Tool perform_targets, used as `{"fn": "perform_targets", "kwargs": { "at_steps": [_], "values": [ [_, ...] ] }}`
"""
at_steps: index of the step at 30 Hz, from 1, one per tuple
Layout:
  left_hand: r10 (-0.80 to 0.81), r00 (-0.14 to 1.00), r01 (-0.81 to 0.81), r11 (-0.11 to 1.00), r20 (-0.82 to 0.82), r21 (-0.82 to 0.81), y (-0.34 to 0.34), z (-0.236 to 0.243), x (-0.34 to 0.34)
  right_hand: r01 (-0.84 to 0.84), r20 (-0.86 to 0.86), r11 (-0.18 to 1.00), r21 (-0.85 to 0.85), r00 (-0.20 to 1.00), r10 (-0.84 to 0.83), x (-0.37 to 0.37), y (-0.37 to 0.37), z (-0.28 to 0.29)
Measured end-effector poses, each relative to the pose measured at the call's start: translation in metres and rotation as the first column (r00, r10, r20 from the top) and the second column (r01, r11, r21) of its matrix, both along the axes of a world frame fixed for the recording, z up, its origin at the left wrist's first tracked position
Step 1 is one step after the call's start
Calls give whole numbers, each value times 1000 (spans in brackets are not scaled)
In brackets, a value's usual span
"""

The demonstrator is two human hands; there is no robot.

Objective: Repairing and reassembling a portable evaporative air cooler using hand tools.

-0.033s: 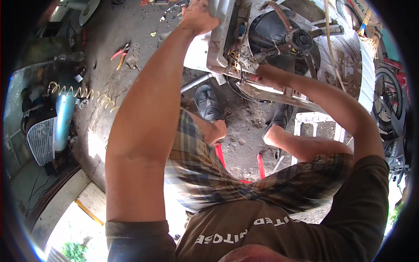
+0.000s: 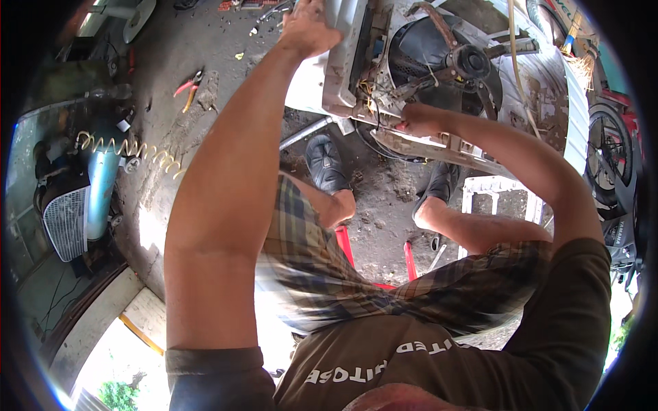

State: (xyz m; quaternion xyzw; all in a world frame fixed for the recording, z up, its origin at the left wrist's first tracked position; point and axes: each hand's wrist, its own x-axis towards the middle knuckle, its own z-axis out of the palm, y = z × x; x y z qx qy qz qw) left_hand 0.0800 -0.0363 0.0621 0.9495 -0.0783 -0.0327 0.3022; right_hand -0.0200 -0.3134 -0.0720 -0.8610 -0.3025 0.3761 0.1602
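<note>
A white-panelled appliance (image 2: pixel 340 72), with the look of a washing machine, lies on its side, its underside showing a dark round tub and a black hub (image 2: pixel 471 61) on rusty brackets. My left hand (image 2: pixel 308 29) holds the cabinet's upper left edge, its thumb toward the inside; the top of the picture cuts off some fingertips. Curled beside the lower rail, my right hand (image 2: pixel 426 120) is closed around something with a small red part (image 2: pixel 402 125); the rest is hidden. Loose yellowish and dark wires (image 2: pixel 370 92) hang just left of it.
Red-and-orange-handled pliers (image 2: pixel 190 90) lie on the dirty floor at the left. Beyond them stand a blue cylinder (image 2: pixel 102 195) and a coiled hose (image 2: pixel 130 145). A white frame (image 2: pixel 493 185) stands by my right leg; a motorcycle (image 2: pixel 620 178) is at the far right.
My arms and the appliance have shifted very slightly in the picture. Both hands keep the same hold.
</note>
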Motion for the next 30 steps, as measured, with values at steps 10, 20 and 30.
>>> {"fn": "perform_targets", "kwargs": {
  "at_steps": [10, 20, 30],
  "values": [
    [-77, 996, 77, 997, 37, 14, -2, -8, 5, -85, 58, 996, -16, 995, 86, 9, -5, -8],
    [-265, 963, 266, 964, 50, -13, 6, -17, 16, -88, 93, 985, 147, 993, 75, -3, -33, -34],
    [-206, 977, 203, 978, 55, 54, -9, -14, 4, -184, 237, 961, 208, 962, 133, -15, -17, -94]
  ]
}}
